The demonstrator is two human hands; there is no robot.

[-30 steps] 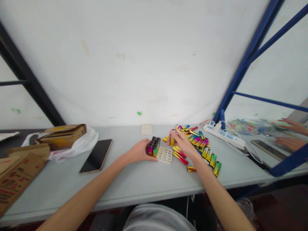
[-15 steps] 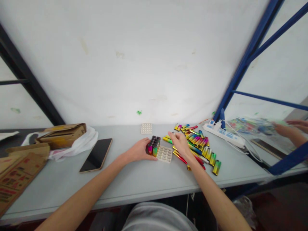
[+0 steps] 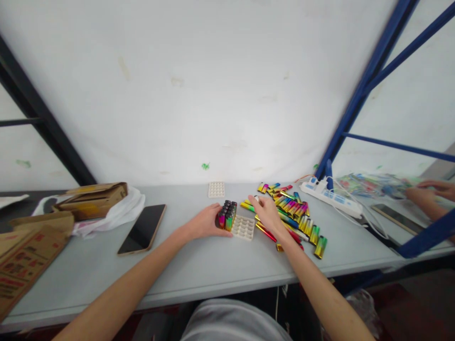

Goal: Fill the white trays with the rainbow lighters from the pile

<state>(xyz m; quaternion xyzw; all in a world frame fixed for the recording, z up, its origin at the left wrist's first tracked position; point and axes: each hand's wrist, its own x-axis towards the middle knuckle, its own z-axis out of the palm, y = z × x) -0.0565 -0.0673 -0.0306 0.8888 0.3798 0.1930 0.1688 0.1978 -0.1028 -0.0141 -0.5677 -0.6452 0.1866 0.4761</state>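
Shiny multicoloured lighters (image 3: 228, 214) with black tops stand upright in rows in the left part of a cream tray (image 3: 244, 228) with round cups. My left hand (image 3: 206, 221) curves around the left side of this group, its thumb along the tray's near edge. The cups on the right of that tray show bare. Just to the right, my right hand (image 3: 267, 210) is closed in a pinch on a lighter (image 3: 256, 199), of which only a small end shows. Beneath and beyond this hand lies a loose pile of metallic lighters (image 3: 291, 207).
A second cream tray (image 3: 216, 189) lies near the wall. To the left are a phone (image 3: 142, 229), a white plastic bag (image 3: 122, 213) and cardboard boxes (image 3: 33, 255). A power strip (image 3: 332, 198) with cables stands at the right, by a blue frame (image 3: 350, 113). Another person's hands (image 3: 432, 194) work beyond it.
My right hand has barely shifted, its fingers turning slightly around the lighter's end. My left hand and the standing lighters stay put. The other person's hands have moved a little.
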